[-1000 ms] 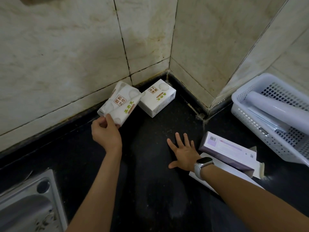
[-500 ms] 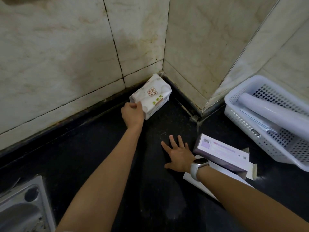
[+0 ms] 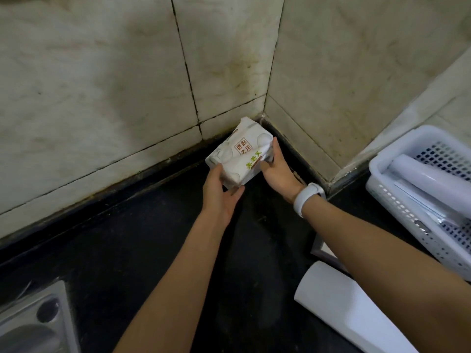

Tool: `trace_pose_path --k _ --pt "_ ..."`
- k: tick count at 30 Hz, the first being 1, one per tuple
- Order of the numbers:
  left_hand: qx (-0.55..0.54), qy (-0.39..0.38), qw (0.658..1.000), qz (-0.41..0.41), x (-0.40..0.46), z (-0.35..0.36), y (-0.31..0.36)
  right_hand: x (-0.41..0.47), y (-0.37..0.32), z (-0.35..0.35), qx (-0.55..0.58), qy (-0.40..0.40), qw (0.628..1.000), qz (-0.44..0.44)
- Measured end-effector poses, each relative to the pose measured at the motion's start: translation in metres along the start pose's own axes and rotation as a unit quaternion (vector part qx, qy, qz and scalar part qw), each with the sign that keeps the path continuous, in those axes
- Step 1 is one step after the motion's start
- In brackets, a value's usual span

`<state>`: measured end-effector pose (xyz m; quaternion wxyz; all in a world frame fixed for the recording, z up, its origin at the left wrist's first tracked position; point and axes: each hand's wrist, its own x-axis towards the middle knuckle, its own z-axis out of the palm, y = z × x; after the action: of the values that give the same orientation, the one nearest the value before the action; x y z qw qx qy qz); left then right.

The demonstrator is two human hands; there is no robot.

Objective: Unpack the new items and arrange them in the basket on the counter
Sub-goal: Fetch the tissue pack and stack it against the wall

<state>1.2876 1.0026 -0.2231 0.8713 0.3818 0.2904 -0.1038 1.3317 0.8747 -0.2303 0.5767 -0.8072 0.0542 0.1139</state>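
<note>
A white tissue pack [image 3: 239, 155] with red and green print sits in the wall corner on the black counter [image 3: 153, 250]. My left hand [image 3: 221, 193] grips its near left end, thumb on top. My right hand [image 3: 276, 171], with a white watch on the wrist, holds its right side. Whether a second pack lies under it I cannot tell. The white slotted basket [image 3: 379, 161] stands at the right against the wall, apart from both hands, with a white roll [image 3: 430, 182] and flat packets inside.
A white sheet [image 3: 341, 312] lies on the counter under my right forearm, and a box edge [image 3: 322, 248] shows beside the arm. A steel sink [image 3: 33, 324] is at the lower left. Tiled walls close the corner behind the pack.
My left hand carried a tissue pack rightwards to the other one in the corner. My right hand left the counter and reached onto the pack's right side. The view shifted to the left.
</note>
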Motion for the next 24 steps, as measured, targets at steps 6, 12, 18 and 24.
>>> trace_pose_path --k 6,12,18,24 --pt "0.179 0.024 0.979 0.09 0.011 0.004 0.011 0.008 -0.004 0.013 0.045 0.022 0.998 -0.036" --pt "0.439 0.071 0.887 0.126 0.031 -0.001 0.018 0.013 -0.003 0.006 0.077 0.028 0.997 -0.008" --pt "0.476 0.052 0.867 0.138 0.013 -0.006 0.012 -0.004 -0.003 -0.009 0.029 0.043 0.996 0.07" --pt "0.544 0.038 0.821 0.167 -0.045 -0.006 -0.028 -0.088 0.012 -0.032 0.002 0.091 0.994 0.055"
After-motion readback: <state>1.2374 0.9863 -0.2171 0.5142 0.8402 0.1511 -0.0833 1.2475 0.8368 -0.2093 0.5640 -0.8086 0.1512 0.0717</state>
